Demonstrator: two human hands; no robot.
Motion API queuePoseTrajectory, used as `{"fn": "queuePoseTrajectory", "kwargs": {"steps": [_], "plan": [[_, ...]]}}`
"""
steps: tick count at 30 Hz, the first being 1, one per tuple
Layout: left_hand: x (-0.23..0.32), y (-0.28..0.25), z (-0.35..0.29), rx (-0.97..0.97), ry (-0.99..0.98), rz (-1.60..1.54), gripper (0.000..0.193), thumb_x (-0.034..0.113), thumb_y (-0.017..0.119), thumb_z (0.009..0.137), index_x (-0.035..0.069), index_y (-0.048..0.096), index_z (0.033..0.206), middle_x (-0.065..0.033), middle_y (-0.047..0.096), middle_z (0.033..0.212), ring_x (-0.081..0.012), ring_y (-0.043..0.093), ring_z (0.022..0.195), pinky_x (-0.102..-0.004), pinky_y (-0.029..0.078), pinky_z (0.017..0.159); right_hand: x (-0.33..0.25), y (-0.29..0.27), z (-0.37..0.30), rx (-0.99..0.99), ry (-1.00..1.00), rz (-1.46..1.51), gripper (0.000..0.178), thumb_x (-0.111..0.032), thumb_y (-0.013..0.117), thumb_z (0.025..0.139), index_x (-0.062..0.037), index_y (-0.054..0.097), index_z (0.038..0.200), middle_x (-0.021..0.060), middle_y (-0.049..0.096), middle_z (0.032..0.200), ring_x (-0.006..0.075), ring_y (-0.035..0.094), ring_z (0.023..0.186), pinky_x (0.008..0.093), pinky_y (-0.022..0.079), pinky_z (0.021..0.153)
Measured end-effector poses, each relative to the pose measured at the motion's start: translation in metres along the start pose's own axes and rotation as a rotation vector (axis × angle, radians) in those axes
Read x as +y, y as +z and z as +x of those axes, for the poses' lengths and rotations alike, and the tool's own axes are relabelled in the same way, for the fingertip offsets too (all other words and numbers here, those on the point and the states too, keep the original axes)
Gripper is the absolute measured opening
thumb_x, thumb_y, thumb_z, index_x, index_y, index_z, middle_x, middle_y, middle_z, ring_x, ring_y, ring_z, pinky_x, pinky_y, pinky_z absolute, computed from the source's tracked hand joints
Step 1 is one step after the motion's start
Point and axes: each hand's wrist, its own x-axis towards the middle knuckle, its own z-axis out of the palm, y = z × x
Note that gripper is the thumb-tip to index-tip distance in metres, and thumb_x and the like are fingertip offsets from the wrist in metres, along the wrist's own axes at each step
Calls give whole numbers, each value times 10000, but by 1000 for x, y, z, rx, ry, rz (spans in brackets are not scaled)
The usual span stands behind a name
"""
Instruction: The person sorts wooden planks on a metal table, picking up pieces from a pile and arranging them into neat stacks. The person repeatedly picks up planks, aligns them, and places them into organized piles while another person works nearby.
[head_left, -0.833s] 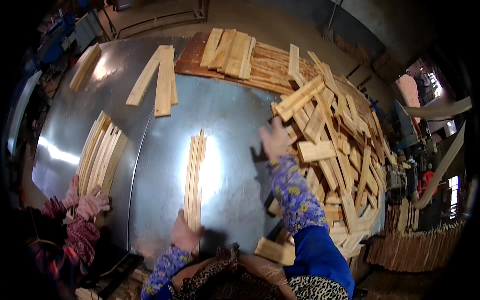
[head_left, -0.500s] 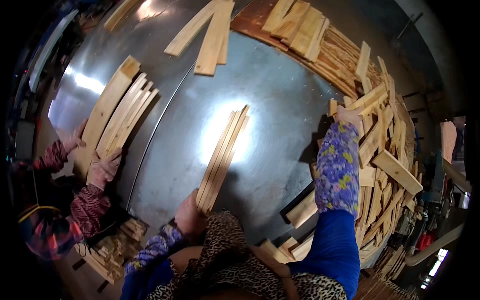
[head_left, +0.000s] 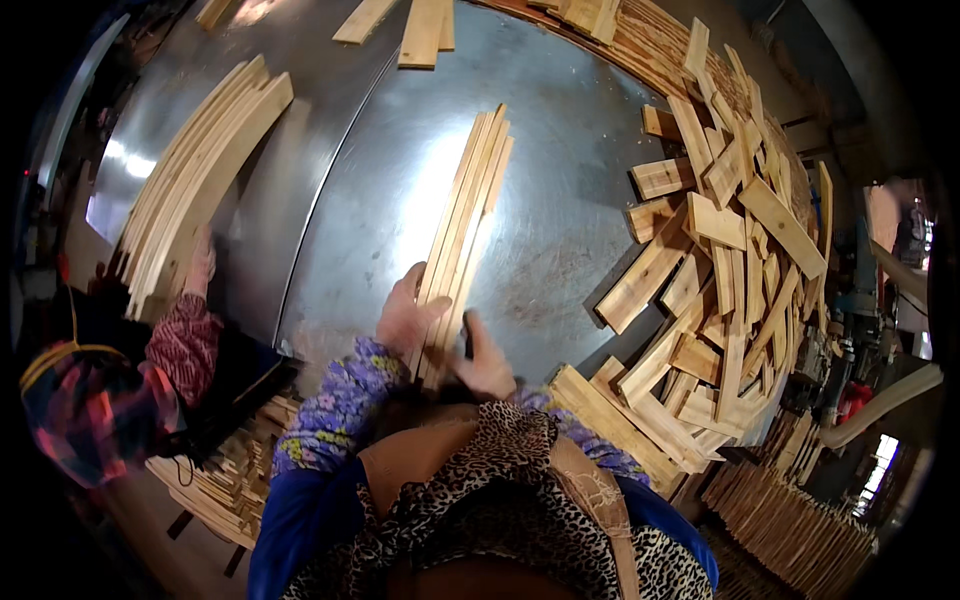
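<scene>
Gripping narrow wooden strips (head_left: pixel 470 200) w/ my L hand (head_left: pixel 408 312), I stand over a shiny metal tabletop (head_left: pixel 560 250). Strips lie side by side, lengthwise away from me, tilted slightly to R; far ends uneven, w/ some reaching beyond others. L hand wraps bundle from its L side, near the end closest to me, thumb laid across the top. My R hand (head_left: pixel 486 365) is at the R side of same bundle, nearer my body, thumb & forefinger spread; part of it blurred, so can't tell whether it's closed on the wood. Both forearms wear purple floral sleeves (head_left: pixel 335 405).

To R: jumbled pile of wooden boards (head_left: pixel 785 235), pieces crossing at many angles, well apart from bundle. A few thick boards (head_left: pixel 615 425) lie betwn my R sleeve & main pile. Far edge: reddish-brown panel (head_left: pixel 655 45); L of it, pale planks (head_left: pixel 420 35), cut off by top of view.

To L, across the tabletop seam (head_left: pixel 328 185): a curved-looking stack of boards (head_left: pixel 205 170) (bend prob. from lens), w/ co-worker's patterned sleeve (head_left: pixel 186 345) just beside its near end. Lower L, below tabletop level: heap of short offcuts (head_left: pixel 215 490).
</scene>
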Motion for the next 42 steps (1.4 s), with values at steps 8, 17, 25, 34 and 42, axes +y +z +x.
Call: {"fn": "queuePoseTrajectory", "kwargs": {"steps": [8,17,25,34,42], "plan": [[-10,-20,-13,-16,-61,87,823,209,797,897,-80,461,1591,-210,676,1416,-284,665,1270,-392,519,1126,-26,-11,59,-35,-25,147,1030,-450,893,871,57,387,1612,304,590,1490,387,621,1363,467,516,1157],[-28,-72,-4,113,13,295,600,312,683,982,-57,655,1454,-204,786,1191,-288,741,1090,-399,557,1041,37,-26,56,221,252,981,639,20,694,789,85,585,1415,171,743,1133,312,742,951,433,642,879],[62,0,-44,178,28,619,785,455,700,986,-42,514,1564,-283,715,1361,-396,695,1263,-463,518,1142,86,-104,7,390,163,723,580,21,704,780,91,608,1347,140,744,1025,278,732,913,421,632,830],[3,122,-42,-392,-57,986,754,453,613,1014,29,447,1616,-272,579,1557,-416,576,1433,-491,443,1236,17,-91,-5,445,292,166,1116,-433,884,844,43,287,1658,257,677,1419,362,674,1297,431,519,1143],[-10,106,-10,60,-25,1503,923,516,672,984,99,326,1730,-264,263,1784,-409,286,1640,-446,253,1345,63,-97,6,407,237,237,1136,-380,903,826,50,282,1674,287,612,1509,380,627,1388,413,499,1168]]}}
